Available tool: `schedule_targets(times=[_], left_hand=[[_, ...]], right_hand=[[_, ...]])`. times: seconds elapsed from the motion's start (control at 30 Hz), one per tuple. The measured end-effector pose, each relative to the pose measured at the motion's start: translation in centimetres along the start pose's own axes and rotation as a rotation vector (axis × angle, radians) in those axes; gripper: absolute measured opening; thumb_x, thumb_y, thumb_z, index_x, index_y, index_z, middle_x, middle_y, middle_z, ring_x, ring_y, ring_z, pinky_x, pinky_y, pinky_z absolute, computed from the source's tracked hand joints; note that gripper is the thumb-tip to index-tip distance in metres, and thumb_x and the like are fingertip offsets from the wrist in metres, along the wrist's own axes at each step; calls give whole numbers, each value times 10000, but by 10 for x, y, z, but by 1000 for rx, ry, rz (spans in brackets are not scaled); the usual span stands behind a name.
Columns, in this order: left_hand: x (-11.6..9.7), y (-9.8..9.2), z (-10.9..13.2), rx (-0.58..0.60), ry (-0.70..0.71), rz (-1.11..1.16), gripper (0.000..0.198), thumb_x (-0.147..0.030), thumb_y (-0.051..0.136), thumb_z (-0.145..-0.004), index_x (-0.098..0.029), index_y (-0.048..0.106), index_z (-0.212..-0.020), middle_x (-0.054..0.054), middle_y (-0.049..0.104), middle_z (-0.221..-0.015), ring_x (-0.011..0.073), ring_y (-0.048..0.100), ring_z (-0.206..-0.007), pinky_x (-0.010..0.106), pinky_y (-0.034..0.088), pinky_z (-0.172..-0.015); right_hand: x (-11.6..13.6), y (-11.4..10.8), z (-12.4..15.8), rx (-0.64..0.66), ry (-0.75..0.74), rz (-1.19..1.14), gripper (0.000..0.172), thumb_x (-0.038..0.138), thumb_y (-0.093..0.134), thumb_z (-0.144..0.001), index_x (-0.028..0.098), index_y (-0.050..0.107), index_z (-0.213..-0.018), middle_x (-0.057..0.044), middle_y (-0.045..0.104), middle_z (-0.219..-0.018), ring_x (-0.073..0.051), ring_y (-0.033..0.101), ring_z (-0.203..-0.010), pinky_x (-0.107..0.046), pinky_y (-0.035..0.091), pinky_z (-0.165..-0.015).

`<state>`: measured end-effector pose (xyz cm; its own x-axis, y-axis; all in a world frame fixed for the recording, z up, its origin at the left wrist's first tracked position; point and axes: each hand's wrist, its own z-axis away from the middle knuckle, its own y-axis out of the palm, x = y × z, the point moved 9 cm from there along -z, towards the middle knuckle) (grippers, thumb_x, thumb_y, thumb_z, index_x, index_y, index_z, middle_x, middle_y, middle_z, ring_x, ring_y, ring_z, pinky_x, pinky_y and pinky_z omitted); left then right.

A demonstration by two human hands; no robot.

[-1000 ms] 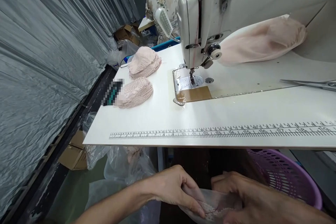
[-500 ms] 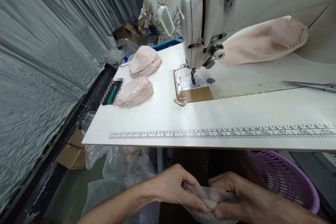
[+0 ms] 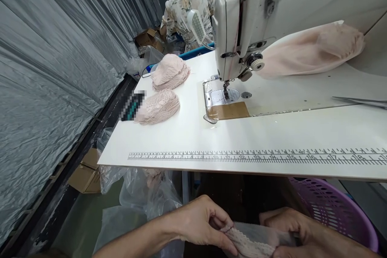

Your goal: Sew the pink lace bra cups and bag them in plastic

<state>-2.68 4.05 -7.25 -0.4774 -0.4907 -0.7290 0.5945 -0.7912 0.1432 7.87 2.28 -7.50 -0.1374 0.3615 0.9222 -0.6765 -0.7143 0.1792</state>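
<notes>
Below the table's front edge, my left hand (image 3: 201,221) pinches one end of a pale pink lace-edged fabric piece (image 3: 248,243). My right hand (image 3: 298,231) grips its other end, with the thumb on the lace. The lace strip stretches between both hands, and sheer cloth shows behind it. Part of the piece is cut off by the bottom of the view. Beyond my hands stands a white sewing machine (image 3: 225,36), its presser foot (image 3: 226,90) over the metal plate.
Two pink lace bundles (image 3: 171,71) lie on the table's left. Sheer pink fabric (image 3: 314,50) lies behind the machine; scissors (image 3: 359,100) rest at right. A purple basket (image 3: 341,205), plastic bags (image 3: 136,189) and a cardboard box (image 3: 86,173) are below. A person (image 3: 189,12) is beyond the table.
My right hand has moved right, away from my left hand. More of the lace strip now shows, stretched between them. The view has shifted slightly.
</notes>
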Motion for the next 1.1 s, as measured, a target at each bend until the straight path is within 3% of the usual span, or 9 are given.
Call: schedule_targets(times=[0.2, 0.37, 0.47, 0.53, 0.6, 0.67, 0.77, 0.97, 1.1], left_hand=[[-7, -13, 1, -141, 132, -238, 592, -569, 800, -548, -143, 396, -478, -89, 261, -472, 44, 219, -496, 210, 164, -435], [-12, -17, 3, -209, 160, -282, 625, -523, 821, -546, -147, 330, -454, -98, 218, -432, 40, 185, -470, 228, 123, -411], [-13, -13, 2, -170, 152, -230, 591, -517, 822, -544, -144, 370, -465, -95, 258, -449, 41, 214, -479, 213, 135, -411], [-12, -9, 1, -113, 153, -150, 488, -500, 829, -544, -132, 509, -534, -92, 339, -489, 41, 265, -497, 186, 178, -426], [-10, -1, 0, -30, 139, -40, 438, -485, 833, -551, -125, 677, -745, -75, 473, -565, 43, 355, -531, 155, 275, -479], [-8, 5, -1, 19, 105, 59, 497, -489, 827, -564, -130, 729, -894, -39, 581, -660, 52, 447, -577, 157, 375, -577], [-6, 7, -4, 7, 41, 132, 451, -492, 836, -539, -141, 759, -810, -12, 632, -694, 65, 527, -617, 190, 444, -682], [-7, 5, -5, -41, 15, 176, 376, -423, 872, -480, -184, 763, -749, -44, 620, -588, 43, 505, -552, 162, 441, -629], [-4, 0, -3, -96, -37, 138, 393, -394, 895, -415, -175, 760, -712, -47, 622, -575, 31, 483, -527, 139, 409, -581]], right_hand=[[0, -5, 4, -36, -4, 11, 413, 556, 657, -767, 164, 607, -648, 8, 491, -742, -133, 477, -682, -227, 347, -595], [-9, -9, 8, -73, -12, 45, 351, 541, 643, -785, 193, 646, -733, -8, 553, -798, -162, 537, -724, -235, 401, -631], [-8, -9, 8, -71, -3, 67, 367, 560, 636, -778, 195, 631, -735, -17, 564, -831, -183, 547, -779, -253, 406, -679], [-3, -7, 6, -58, -10, 68, 400, 579, 628, -771, 186, 609, -700, -10, 537, -804, -174, 527, -762, -253, 387, -666], [3, -5, 6, -33, -13, 76, 434, 591, 614, -767, 176, 569, -647, 4, 489, -756, -155, 489, -717, -250, 357, -637], [6, -3, 6, -11, -7, 89, 425, 568, 606, -773, 177, 532, -622, 15, 453, -733, -143, 456, -693, -250, 335, -626], [6, -2, 7, 8, 7, 77, 363, 493, 616, -778, 186, 505, -618, 20, 455, -724, -136, 449, -678, -250, 326, -620], [-4, -5, 9, -73, 80, 107, 275, 460, 669, -717, 195, 598, -737, 14, 503, -768, -171, 491, -757, -263, 369, -683], [-7, -5, 10, -114, 136, 116, 232, 416, 620, -753, 187, 586, -741, -2, 531, -798, -196, 515, -816, -276, 394, -731]])
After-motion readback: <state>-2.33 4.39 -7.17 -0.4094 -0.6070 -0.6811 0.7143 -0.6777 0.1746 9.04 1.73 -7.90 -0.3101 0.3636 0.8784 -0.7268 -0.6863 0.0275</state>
